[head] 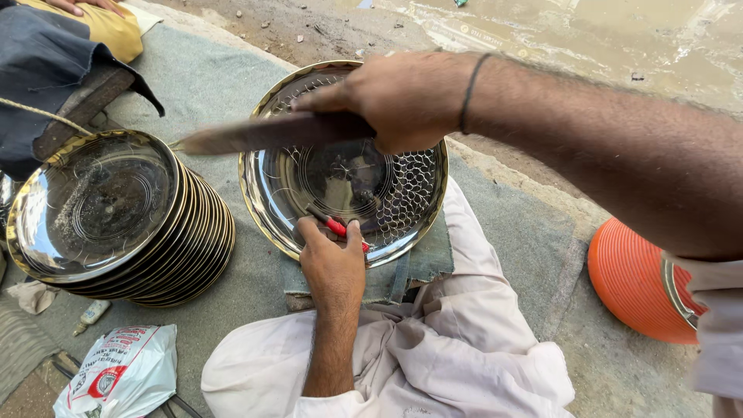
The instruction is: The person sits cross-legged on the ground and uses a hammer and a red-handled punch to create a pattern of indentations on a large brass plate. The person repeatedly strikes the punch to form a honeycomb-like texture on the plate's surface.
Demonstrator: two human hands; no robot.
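Right hand (402,101) grips a blurred mallet (263,133), left hand (333,259) pinches a red-handled punch (334,226) on the plate (271,205) (grey mat (224,77), stacked plates (193,248) beside).

Engraved plate (402,209) on cloth pad (422,267) before lap; plate stack (155,255) left; ribbed container (635,282) right.

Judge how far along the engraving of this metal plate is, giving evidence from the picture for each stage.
Done: a scale-like pattern covers the right part of the plate. In hand: the left hand sets a red-handled tool on the plate, while the right hand holds a blurred striker above. Left: the plate's left part looks mostly plain. A stack of plates sits beside.
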